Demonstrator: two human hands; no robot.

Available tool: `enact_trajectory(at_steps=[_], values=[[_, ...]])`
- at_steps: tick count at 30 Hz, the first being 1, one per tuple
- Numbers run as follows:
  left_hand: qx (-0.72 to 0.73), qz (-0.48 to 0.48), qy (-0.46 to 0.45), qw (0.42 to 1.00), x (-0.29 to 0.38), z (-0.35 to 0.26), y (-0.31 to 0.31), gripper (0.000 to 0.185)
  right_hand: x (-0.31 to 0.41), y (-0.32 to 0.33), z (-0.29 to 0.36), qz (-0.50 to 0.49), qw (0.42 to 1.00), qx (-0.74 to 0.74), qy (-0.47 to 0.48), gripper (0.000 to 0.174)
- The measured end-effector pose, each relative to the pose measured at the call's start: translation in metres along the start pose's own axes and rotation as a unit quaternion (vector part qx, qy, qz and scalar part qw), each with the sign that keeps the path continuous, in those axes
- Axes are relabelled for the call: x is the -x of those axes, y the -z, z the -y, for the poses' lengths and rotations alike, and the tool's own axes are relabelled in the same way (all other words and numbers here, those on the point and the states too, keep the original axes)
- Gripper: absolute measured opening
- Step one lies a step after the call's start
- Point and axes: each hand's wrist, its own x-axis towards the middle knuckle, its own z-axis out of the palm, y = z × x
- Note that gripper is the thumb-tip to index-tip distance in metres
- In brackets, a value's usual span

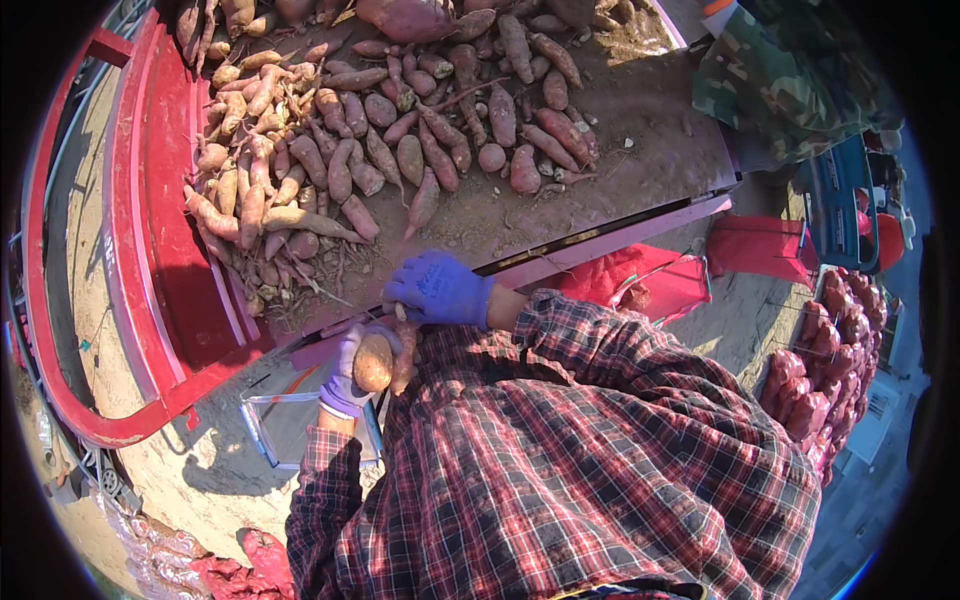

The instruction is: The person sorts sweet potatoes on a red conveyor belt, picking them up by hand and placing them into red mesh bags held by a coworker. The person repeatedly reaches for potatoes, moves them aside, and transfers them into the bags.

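My left hand [346, 370], in a pale purple glove, holds a roundish tan-brown sweet potato [373, 363] just off the front edge of the truck bed. Beside that one hangs a slim reddish sweet potato [404, 354], upright against my shirt. The fingers of my right hand [439, 290], in a darker purple-blue glove, close on its thin upper end. Whether the left hand also touches the slim one cannot be told. Just beyond both hands spreads a heap of sweet potatoes [337, 161] on the soil-covered bed [480, 210].
A red metal side wall [176, 217] bounds the bed at left. Below its front edge are a framed open bag [300, 427] and a red mesh bag [652, 281]. Filled red sacks [825, 360] stand right, near a blue crate [840, 202]. A person's camouflage sleeve [780, 90] is at upper right.
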Motion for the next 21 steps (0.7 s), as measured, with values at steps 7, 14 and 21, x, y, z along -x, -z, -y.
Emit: enact_trajectory(at_steps=[7,14,21], values=[[-0.532,-0.355,-0.102,0.762,0.245,0.067,0.108,0.070,0.047,-0.001,0.025,0.162,0.966,-0.096,-0.175,0.034],[-0.083,-0.642,0.091,0.757,0.256,0.132,0.158,0.058,0.085,0.132,-0.073,-0.100,0.906,0.235,-0.338,0.032],[-0.238,-0.622,-0.099,0.739,0.179,0.079,0.118,0.031,0.132,0.172,-0.212,-0.088,0.873,0.243,-0.413,0.063]])
